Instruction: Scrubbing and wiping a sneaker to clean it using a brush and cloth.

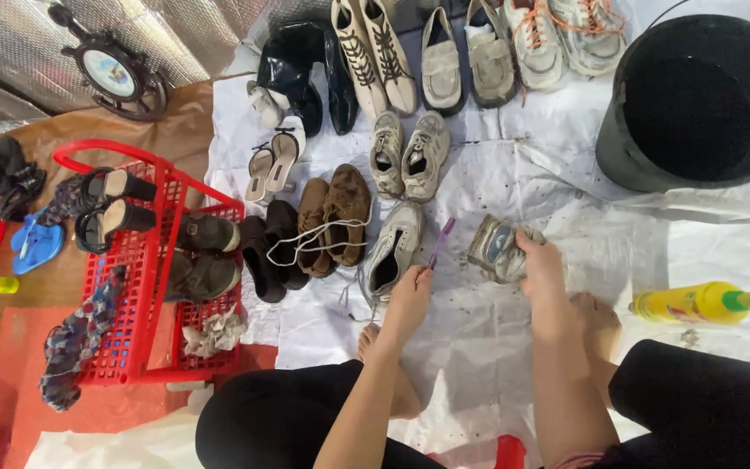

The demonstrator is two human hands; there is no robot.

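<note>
My left hand (410,291) holds a purple toothbrush (441,241), its head pointing up and away from me. Just left of that hand lies a dirty white sneaker (391,249) on the white sheet (496,174). My right hand (538,260) grips a grimy grey sneaker (496,249), tipped on its side with the sole toward me. The two hands are a short way apart. I squat with bare feet on the sheet, in black trousers.
Several pairs of shoes, boots and sandals lie in rows on the sheet. A red basket (145,287) with shoes stands at left. A black bucket (696,100) is at upper right, a yellow bottle (694,302) at right.
</note>
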